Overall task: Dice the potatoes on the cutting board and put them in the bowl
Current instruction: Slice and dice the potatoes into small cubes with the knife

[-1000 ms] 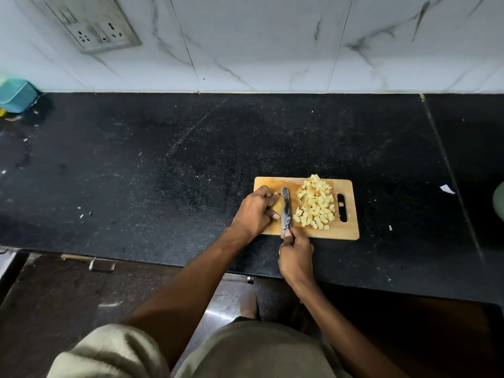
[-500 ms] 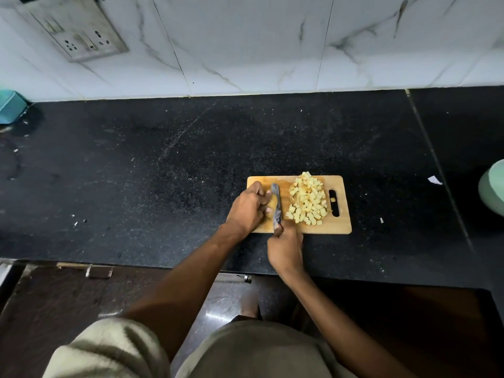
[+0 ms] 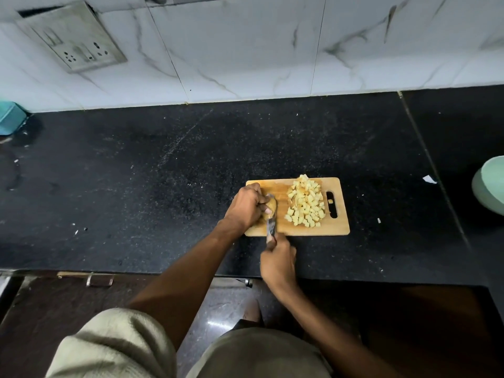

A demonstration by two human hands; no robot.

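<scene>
Here the left hand (image 3: pixel 246 207) curls its fingers round a potato piece (image 3: pixel 270 206) on the cutting board (image 3: pixel 338 227) near the counter's front edge; the right hand (image 3: pixel 278 261) grips the knife (image 3: pixel 271 225) beside the diced pile (image 3: pixel 305 205), with the bowl (image 3: pixel 489 186) at the counter's right edge

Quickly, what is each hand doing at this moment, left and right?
Left hand: closed on the potato, holding it on the board.
Right hand: closed on the knife.
</scene>
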